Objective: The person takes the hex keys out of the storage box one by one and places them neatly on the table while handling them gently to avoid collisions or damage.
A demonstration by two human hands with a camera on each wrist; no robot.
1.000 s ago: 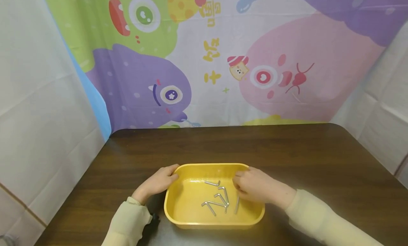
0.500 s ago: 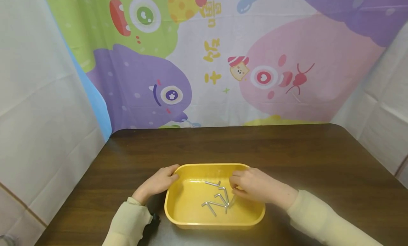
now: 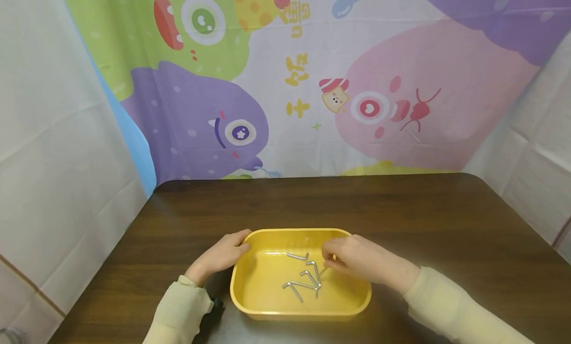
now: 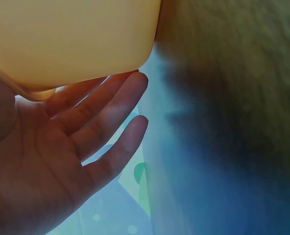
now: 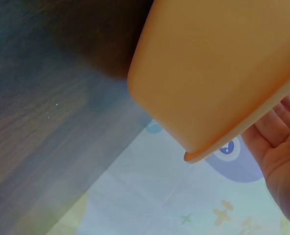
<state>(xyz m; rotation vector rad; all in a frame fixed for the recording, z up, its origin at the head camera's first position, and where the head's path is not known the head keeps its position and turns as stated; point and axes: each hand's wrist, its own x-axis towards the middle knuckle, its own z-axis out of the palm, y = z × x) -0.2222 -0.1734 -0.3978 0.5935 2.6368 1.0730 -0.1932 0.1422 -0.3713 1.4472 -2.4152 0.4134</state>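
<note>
A yellow plastic tray [image 3: 263, 279] stands on the table with several silver L-shaped hex keys [image 3: 310, 279] lying loosely in it. My left hand [image 3: 220, 255] holds the tray's far left corner, thumb over the rim. In the left wrist view, the fingers of that left hand [image 4: 91, 117] extend along the outer wall. Over the tray's right side, my right hand [image 3: 357, 257] reaches in and pinches one hex key [image 3: 323, 273] between thumb and fingertips. The right wrist view shows the tray's outer wall [image 5: 208, 73] and part of the palm; the rim hides the fingertips there.
The dark wooden table [image 3: 223, 205] extends behind and to both sides of the tray. A cartoon-printed cloth [image 3: 299, 136] hangs along the far edge. White panels [image 3: 67, 136] close in the left and right sides. Something small and black [image 3: 217, 305] sits under the left sleeve.
The pinched hex key has moved left and up from the tray's right side, toward the other keys, and less of it shows. My right fingers have turned slightly. The left hand stays put.
</note>
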